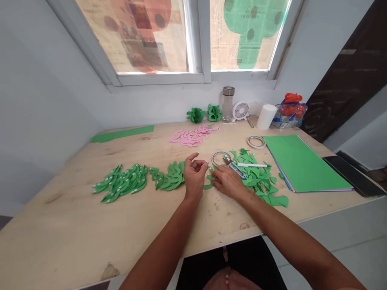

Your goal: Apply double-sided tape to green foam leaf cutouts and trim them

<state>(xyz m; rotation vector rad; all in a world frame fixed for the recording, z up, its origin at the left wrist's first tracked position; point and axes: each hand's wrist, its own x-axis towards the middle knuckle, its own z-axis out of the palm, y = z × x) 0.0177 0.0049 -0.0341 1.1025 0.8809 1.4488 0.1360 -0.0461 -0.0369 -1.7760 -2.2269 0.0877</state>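
My left hand (195, 177) is raised just over the table, thumb and forefinger pinched together. A tiny whitish bit shows at its fingertips, too small to name. Beside it, my right hand (228, 181) has its fingers bent down on a curved green paper cutout (208, 186), partly hidden beneath them. Left of my hands lies a pile of similar green cutouts (172, 177). Farther left is another heap of green cutouts with white patches (123, 181). Close beyond my right hand are a tape roll (216, 161) and scissors (236, 166) with blue-grey handles.
Green paper scraps (260, 181) with a white pen (252, 164) spread to the right. Farther right are a second tape roll (256, 142), coloured sheets (305, 161) and a dark flat object (352, 175). Pink cutouts (192, 137), a bottle (227, 104) and a small fan (241, 110) stand behind.
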